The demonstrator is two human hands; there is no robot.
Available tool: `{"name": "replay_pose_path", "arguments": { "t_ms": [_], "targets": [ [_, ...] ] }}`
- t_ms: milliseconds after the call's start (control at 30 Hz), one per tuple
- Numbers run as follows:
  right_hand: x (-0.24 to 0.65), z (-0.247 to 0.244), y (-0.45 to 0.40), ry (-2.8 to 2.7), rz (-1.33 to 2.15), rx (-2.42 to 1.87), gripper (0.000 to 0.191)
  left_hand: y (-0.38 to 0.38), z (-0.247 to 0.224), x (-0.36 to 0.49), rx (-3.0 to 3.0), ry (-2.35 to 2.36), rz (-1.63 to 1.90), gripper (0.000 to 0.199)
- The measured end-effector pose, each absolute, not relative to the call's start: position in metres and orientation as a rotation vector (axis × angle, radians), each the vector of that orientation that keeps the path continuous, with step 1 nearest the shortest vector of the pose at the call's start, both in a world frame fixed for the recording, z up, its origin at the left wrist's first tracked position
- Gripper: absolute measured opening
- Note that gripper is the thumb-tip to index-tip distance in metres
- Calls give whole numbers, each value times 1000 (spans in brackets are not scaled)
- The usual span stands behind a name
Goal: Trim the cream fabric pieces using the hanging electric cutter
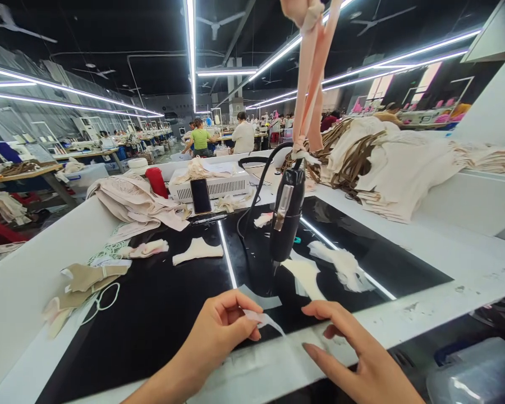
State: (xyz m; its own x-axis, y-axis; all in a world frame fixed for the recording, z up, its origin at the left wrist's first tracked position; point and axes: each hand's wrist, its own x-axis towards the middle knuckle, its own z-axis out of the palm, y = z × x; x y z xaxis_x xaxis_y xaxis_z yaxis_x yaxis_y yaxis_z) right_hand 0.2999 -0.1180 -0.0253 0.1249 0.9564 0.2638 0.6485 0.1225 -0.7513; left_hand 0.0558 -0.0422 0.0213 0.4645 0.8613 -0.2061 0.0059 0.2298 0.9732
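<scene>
Between thumb and fingers, my left hand [229, 322] pinches a thin, whitish translucent strip [271, 322], its free end curving to the right. My right hand [347, 345] is open at the table's front edge, thumb and forefinger apart with nothing between them. Just beyond the strip, a flat translucent piece [269, 302] lies on the black glossy panel [151, 308]. A black handheld electric tool [287, 216] hangs nose-down from tied pink fabric strips [309, 84] behind my hands. Beside its tip is a cream cut fabric piece [305, 272]; another cream piece [197, 251] lies further left.
Stacked cream garments [404, 168] and brown straps fill the back right. Fabric heaps [137, 202] and beige scraps [88, 280] line the left side. A phone [200, 195] leans on a white vented box [214, 186]. Crumpled white pieces [343, 266] lie right of the tool.
</scene>
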Motion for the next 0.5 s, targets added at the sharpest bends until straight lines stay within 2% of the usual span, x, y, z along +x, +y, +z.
{"name": "replay_pose_path", "arguments": {
  "t_ms": [233, 300, 400, 500],
  "targets": [
    [274, -17, -120, -1839, 314, -1400, 48, -53, 23, 61, 1405, 886, 684, 16],
    [267, -18, -118, -1846, 343, -1359, 41, -55, 24, 61, 1504, 872, 692, 11],
    [261, -17, -115, -1814, 470, -1337, 13, -56, 27, 63, 1681, 866, 721, 9],
    [261, -11, -113, -1719, 684, -1382, 20, -54, 30, 65, 1743, 896, 729, 10]
  ]
}}
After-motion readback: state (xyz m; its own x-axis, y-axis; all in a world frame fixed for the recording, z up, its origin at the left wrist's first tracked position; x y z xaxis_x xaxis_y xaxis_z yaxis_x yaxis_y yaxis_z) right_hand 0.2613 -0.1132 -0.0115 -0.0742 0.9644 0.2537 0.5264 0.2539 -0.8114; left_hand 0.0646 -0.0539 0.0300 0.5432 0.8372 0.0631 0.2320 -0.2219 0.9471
